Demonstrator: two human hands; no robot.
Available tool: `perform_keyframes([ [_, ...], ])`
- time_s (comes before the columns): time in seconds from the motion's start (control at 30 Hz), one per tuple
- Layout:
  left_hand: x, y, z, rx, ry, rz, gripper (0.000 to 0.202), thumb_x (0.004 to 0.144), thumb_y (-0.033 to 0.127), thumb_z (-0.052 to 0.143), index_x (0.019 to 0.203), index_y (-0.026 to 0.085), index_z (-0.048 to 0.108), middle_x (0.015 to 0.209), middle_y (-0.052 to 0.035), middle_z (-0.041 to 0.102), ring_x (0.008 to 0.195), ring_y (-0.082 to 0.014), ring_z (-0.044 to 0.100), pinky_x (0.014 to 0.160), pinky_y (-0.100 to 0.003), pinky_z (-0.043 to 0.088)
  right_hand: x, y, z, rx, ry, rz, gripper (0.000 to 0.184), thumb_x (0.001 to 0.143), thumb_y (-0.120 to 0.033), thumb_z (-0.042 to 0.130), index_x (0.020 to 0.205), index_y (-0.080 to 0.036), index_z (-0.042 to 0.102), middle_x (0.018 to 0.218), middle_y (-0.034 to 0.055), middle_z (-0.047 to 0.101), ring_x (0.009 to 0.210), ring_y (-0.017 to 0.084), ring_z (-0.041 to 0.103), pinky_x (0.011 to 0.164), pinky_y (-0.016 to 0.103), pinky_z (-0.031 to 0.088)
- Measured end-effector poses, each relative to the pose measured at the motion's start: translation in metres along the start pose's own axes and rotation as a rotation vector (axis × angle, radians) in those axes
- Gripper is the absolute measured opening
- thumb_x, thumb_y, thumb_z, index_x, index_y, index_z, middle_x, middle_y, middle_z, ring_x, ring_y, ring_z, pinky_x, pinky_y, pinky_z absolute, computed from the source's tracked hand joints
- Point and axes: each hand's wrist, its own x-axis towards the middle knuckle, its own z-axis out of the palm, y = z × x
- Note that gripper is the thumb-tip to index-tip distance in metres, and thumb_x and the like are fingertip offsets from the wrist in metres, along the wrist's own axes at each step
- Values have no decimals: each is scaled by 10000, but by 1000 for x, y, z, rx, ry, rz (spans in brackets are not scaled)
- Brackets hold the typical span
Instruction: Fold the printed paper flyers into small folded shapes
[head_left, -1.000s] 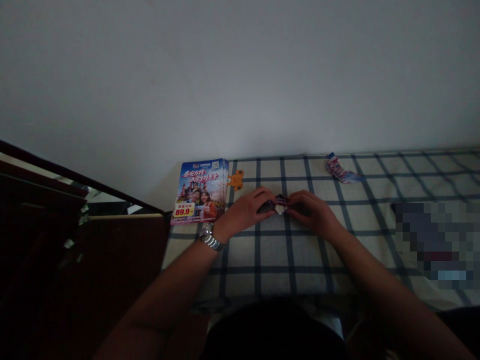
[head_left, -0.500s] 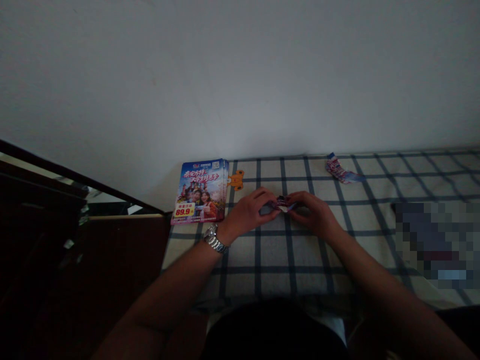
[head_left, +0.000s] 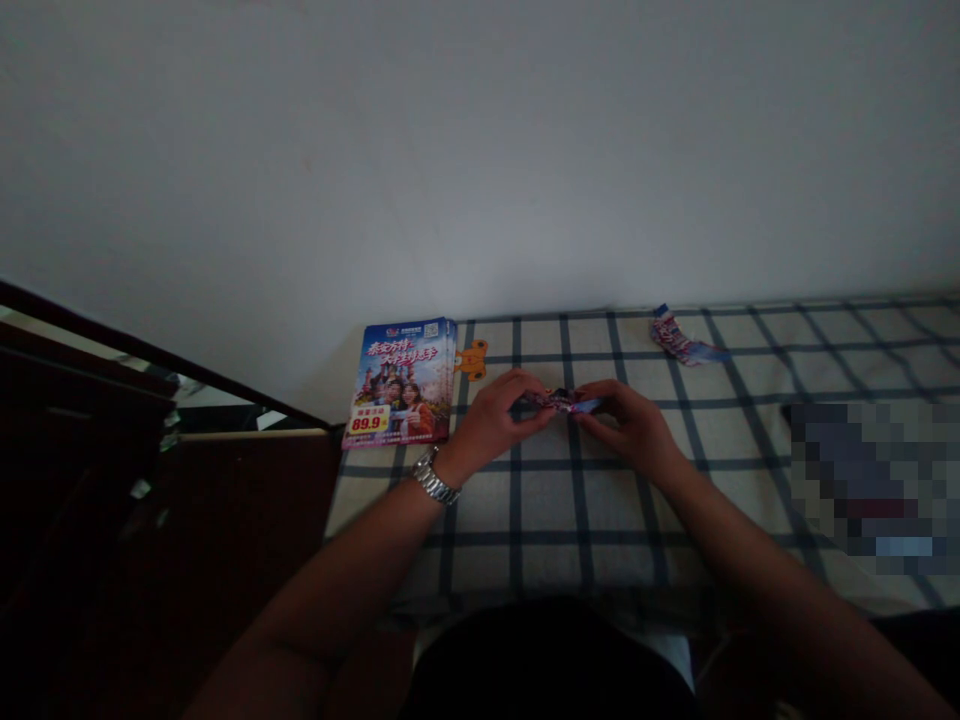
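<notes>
A small folded piece of printed paper [head_left: 562,402] is held between both hands just above the checked cloth [head_left: 600,500]. My left hand [head_left: 491,420], with a metal watch at the wrist, pinches its left end. My right hand [head_left: 628,425] pinches its right end. The paper now looks stretched into a narrow strip. A stack of colourful flyers [head_left: 400,382] lies to the left of my left hand, at the cloth's left edge.
An orange paper shape [head_left: 472,359] lies beside the flyers. Another folded printed piece [head_left: 679,338] rests near the wall at the back. A white wall rises behind. Dark wooden furniture [head_left: 150,480] stands to the left. A blurred patch covers the right side.
The folded paper has been lifted slightly and drawn out wider between the two hands. Both hands shifted a little toward the wall.
</notes>
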Motion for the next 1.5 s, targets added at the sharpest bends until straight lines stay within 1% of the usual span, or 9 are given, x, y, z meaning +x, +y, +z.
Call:
perform_keyframes([
  [0.17, 0, -1, 0, -41, -10, 36, 169, 950, 300, 756, 1061, 219, 658, 1037, -28, 669, 990, -172, 663, 898, -341, 561, 1, 4, -1, 21, -39, -12, 318, 921, -416, 780, 1179, -253, 688, 1163, 90, 769, 1054, 262, 762, 928, 411, 658],
  [0.33, -1, -3, 0, -7, -103, 93, 142, 974, 289, 729, 1104, 242, 695, 1134, -45, 634, 1063, -172, 655, 936, -346, 575, 4, 1, -4, -159, -97, -163, 153, 955, -327, 734, 1094, -265, 741, 1207, 94, 761, 1122, 271, 744, 978, 445, 631],
  [0.47, -2, -6, 0, 35, -159, 107, 156, 979, 313, 725, 1119, 246, 713, 1217, -66, 629, 1121, -190, 659, 969, -370, 586, 5, -2, -4, -218, -101, -206, 134, 957, -285, 724, 1085, -262, 758, 1218, 100, 757, 1105, 263, 751, 962, 427, 636],
  [0.67, -2, -8, -1, 103, -231, 80, 192, 1019, 343, 673, 1174, 245, 730, 1174, -51, 680, 1047, -171, 696, 906, -322, 590, 5, 2, -3, -243, -94, -221, 118, 957, -285, 724, 1064, -254, 762, 1198, 101, 763, 1096, 263, 753, 954, 423, 640],
  [0.83, -2, -9, -2, 104, -262, 97, 185, 1035, 339, 648, 1156, 228, 732, 1154, -56, 681, 1027, -163, 693, 891, -309, 586, 4, 3, -2, -247, -103, -203, 105, 962, -285, 719, 1056, -256, 754, 1199, 95, 761, 1095, 258, 754, 953, 427, 640],
  [1.27, 0, -7, -1, 76, -175, 94, 175, 1032, 351, 655, 1051, 211, 757, 1070, -39, 713, 958, -146, 712, 860, -294, 599, 5, 3, -3, -153, -44, -115, 103, 938, -334, 759, 1003, -256, 742, 1094, 67, 785, 1008, 251, 760, 930, 422, 631],
  [1.37, 0, -4, -3, 52, -172, 35, 181, 1016, 344, 683, 1155, 240, 733, 1107, -32, 732, 1004, -156, 717, 907, -312, 591, 4, 3, -2, -132, -36, -60, 144, 939, -359, 754, 1033, -252, 728, 1067, 69, 777, 983, 253, 753, 911, 423, 631],
  [1.43, 1, -1, -3, 28, -169, -27, 297, 994, 326, 718, 1282, 262, 680, 1175, -28, 742, 1068, -167, 715, 965, -327, 574, 3, 3, -1, -99, -21, -3, 185, 929, -375, 763, 1052, -252, 700, 1041, 64, 767, 955, 247, 750, 869, 405, 639],
  [1.5, 1, 2, -3, -3, -167, -88, 372, 974, 315, 747, 1330, 274, 649, 1198, -19, 747, 1067, -166, 719, 958, -318, 566, 2, 3, 0, -42, 8, 45, 252, 900, -388, 792, 1068, -257, 657, 1023, 50, 751, 930, 235, 748, 829, 376, 647],
])
